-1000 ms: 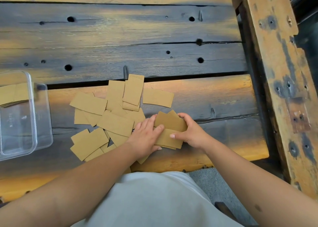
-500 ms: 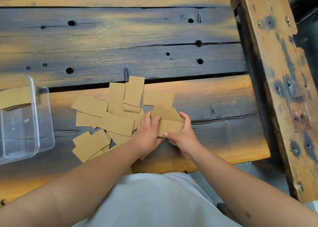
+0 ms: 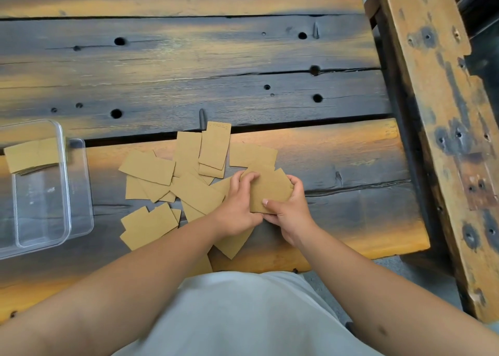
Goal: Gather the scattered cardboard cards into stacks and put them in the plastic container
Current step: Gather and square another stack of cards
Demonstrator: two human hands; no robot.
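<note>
Both hands, left hand [image 3: 237, 207] and right hand [image 3: 290, 211], have squared the fanned cards into a tidier stack [image 3: 270, 191] at frame centre; scattered cards [image 3: 151, 166] remain, container [image 3: 63, 183] at left edge.

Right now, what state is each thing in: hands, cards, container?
left hand: shut on held stack
right hand: shut on held stack
held stack: gripped between both hands, above the table
scattered cards: loose, overlapping on wooden table
plastic container: open, holds some cards
</note>
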